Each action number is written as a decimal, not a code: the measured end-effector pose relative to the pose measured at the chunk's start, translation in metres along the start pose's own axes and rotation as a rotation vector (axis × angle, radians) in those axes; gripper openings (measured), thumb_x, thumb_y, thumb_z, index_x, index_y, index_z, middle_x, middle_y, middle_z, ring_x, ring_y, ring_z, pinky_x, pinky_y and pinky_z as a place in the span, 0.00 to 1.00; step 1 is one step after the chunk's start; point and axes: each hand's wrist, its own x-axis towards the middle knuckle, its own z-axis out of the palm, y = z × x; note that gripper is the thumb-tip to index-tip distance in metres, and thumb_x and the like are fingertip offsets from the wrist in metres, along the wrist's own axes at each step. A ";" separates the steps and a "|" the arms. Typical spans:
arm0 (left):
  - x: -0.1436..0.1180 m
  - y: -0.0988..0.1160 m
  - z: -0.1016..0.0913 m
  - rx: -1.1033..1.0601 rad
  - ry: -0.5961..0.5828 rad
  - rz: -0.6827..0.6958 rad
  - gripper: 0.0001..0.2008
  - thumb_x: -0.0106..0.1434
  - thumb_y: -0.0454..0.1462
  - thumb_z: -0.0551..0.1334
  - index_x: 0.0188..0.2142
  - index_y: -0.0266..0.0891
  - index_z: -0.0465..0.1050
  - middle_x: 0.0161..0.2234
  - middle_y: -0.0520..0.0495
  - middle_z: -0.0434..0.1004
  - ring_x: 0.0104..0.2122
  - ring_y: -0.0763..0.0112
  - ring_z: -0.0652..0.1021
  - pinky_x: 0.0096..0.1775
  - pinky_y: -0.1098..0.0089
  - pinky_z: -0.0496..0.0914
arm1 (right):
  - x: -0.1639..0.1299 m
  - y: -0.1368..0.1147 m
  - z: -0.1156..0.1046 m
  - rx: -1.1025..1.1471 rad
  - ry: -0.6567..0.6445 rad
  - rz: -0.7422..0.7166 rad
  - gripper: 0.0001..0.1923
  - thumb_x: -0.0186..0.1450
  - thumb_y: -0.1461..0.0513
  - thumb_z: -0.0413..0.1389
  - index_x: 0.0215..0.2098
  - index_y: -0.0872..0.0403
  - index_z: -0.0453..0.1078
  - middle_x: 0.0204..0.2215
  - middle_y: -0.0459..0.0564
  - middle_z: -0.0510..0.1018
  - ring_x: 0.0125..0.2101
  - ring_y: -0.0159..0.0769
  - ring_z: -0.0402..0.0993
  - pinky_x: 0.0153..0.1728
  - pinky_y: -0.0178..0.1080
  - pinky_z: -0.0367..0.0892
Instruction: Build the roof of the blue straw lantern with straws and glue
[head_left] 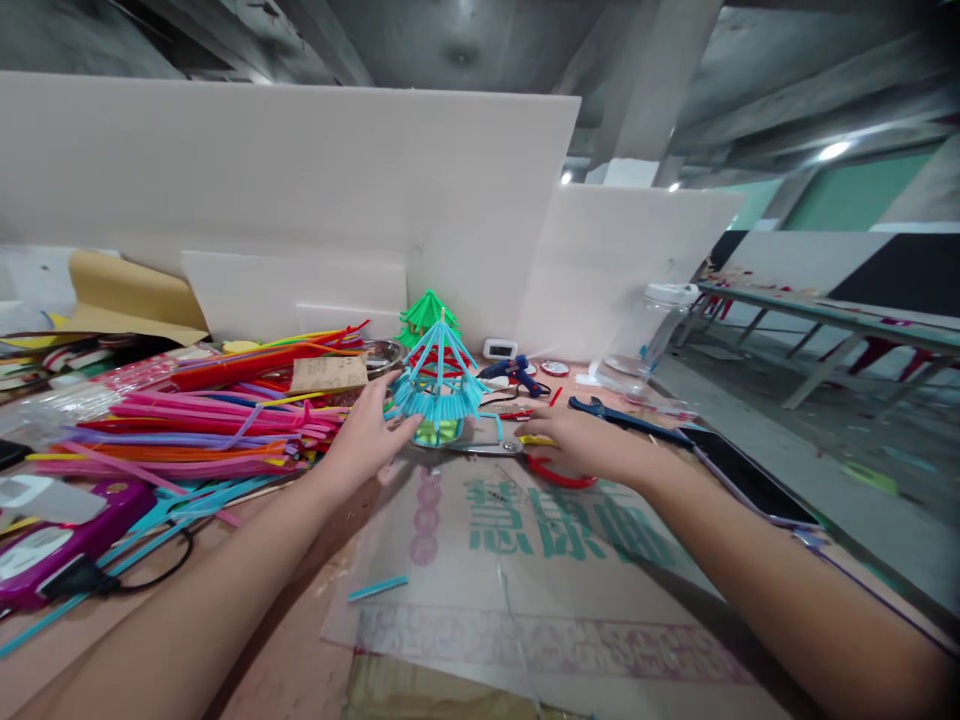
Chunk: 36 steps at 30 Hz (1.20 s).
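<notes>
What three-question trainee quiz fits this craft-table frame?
1. True or false: the left hand touches the blue pipe-cleaner umbrella.
2. What lies under the right hand: A red-handled scissors, B a hammer, C a cup?
3. Where is the pile of pipe cleaners?

Key: 1 true; 2 A; 3 to the left of the left hand.
</notes>
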 end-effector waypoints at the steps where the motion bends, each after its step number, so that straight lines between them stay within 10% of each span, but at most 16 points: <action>1: 0.000 0.000 0.000 0.001 -0.004 -0.001 0.35 0.59 0.43 0.62 0.62 0.33 0.55 0.60 0.33 0.61 0.59 0.53 0.66 0.58 0.54 0.63 | 0.001 -0.013 -0.001 -0.002 0.030 -0.015 0.13 0.65 0.60 0.52 0.43 0.52 0.76 0.45 0.55 0.76 0.43 0.42 0.71 0.44 0.42 0.64; 8: 0.002 -0.002 0.001 -0.008 0.006 0.017 0.33 0.59 0.43 0.61 0.62 0.34 0.55 0.58 0.33 0.63 0.58 0.53 0.68 0.56 0.54 0.64 | 0.025 -0.125 0.045 0.085 -0.039 -0.387 0.22 0.62 0.44 0.55 0.43 0.52 0.71 0.39 0.50 0.75 0.35 0.37 0.71 0.34 0.36 0.64; 13: 0.002 -0.008 0.003 0.017 0.024 0.054 0.32 0.60 0.43 0.61 0.61 0.36 0.56 0.57 0.35 0.64 0.57 0.54 0.68 0.57 0.53 0.64 | 0.047 -0.149 0.095 0.015 0.025 -0.486 0.17 0.66 0.50 0.52 0.44 0.53 0.69 0.38 0.49 0.74 0.33 0.34 0.69 0.32 0.35 0.62; 24: 0.020 0.006 0.004 0.093 0.091 -0.044 0.43 0.55 0.53 0.64 0.62 0.32 0.53 0.61 0.30 0.60 0.61 0.47 0.63 0.59 0.49 0.59 | 0.018 -0.082 0.046 -0.036 0.130 -0.159 0.08 0.66 0.63 0.52 0.36 0.55 0.74 0.34 0.49 0.76 0.34 0.34 0.71 0.33 0.35 0.60; 29: 0.038 0.020 0.003 -0.004 -0.084 -0.010 0.40 0.54 0.48 0.65 0.61 0.34 0.55 0.55 0.35 0.69 0.54 0.52 0.72 0.55 0.53 0.66 | 0.002 -0.044 0.049 0.007 0.289 -0.063 0.10 0.68 0.59 0.50 0.36 0.55 0.71 0.31 0.49 0.76 0.32 0.34 0.70 0.32 0.35 0.59; 36: 0.059 0.009 -0.022 0.069 -0.384 0.027 0.46 0.55 0.48 0.65 0.67 0.39 0.47 0.65 0.39 0.56 0.62 0.54 0.64 0.60 0.60 0.61 | -0.008 -0.023 0.055 0.095 0.371 0.048 0.08 0.67 0.59 0.51 0.37 0.55 0.67 0.32 0.50 0.75 0.32 0.35 0.68 0.32 0.36 0.60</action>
